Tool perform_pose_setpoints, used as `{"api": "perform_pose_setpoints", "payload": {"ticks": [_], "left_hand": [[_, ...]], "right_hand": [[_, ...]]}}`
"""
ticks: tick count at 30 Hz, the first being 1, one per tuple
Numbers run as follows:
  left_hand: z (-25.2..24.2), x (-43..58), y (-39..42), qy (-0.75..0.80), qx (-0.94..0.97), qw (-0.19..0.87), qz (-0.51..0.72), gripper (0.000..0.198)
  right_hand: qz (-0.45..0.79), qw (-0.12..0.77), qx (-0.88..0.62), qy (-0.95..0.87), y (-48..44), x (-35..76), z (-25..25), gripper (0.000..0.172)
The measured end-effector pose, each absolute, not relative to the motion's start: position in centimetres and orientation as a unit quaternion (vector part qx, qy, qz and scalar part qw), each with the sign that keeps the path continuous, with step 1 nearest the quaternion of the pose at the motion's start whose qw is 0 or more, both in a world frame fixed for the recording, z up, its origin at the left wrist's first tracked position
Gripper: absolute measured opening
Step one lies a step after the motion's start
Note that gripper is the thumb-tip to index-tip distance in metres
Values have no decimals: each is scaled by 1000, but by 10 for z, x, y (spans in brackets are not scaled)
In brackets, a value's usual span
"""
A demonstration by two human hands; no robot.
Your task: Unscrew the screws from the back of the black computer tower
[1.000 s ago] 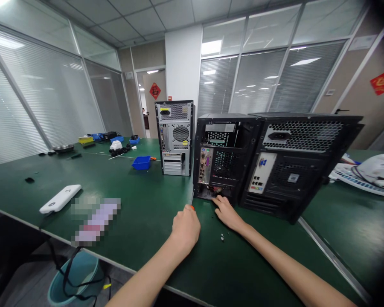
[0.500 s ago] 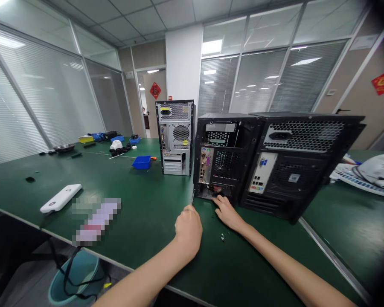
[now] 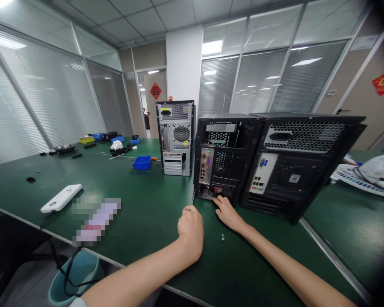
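My left hand is closed in a fist around a screwdriver. Its handle is hidden in the fist, and a thin metal shaft points up to the lower left corner of an opened black computer case. That case stands upright with its back towards me; a gap shows at the top and ports line its left side. My right hand rests at the bottom edge of the same case, fingers stretched out and fingertips touching the rim. Small loose screws lie on the green table below my right hand.
A second black computer case stands against the right side of the first. Behind to the left are a silver-backed computer case and a blue tray. A white power bank lies left; a teal bin stands below the table.
My left fist has turned slightly and shifted a little to the right, with its forearm tilting lower. My right hand and the cases stay in place.
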State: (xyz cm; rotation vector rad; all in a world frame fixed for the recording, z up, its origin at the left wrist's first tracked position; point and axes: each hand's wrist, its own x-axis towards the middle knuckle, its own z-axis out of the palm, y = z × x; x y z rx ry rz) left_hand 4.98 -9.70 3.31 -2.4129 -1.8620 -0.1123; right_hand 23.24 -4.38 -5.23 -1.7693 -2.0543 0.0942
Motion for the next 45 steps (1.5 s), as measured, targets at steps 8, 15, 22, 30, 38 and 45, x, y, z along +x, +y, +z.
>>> {"api": "perform_pose_setpoints", "payload": {"ticks": [8,15,22,30,38,45], "left_hand": [[29,50,-98,-613,-788,54,-29,39],[33,51,-100,-612,-788,67,5,49],[25,56,-104,-632,-770,86,24,55],[17,59,-104,-637,-766,84,29,53],[11,52,-103,-625,-776,84,25,57],[20,50,-103,-610,-785,103,38,58]], "right_hand": [[33,210,-636,-742,-45,231,-51,43],[29,211,-635,-742,-44,232,-52,43],[25,217,-634,-742,-43,233,-54,45],[25,224,-633,-740,-44,233,-54,45],[29,220,-636,-739,-44,233,-54,45],[28,220,-637,-738,-44,233,-53,45]]}}
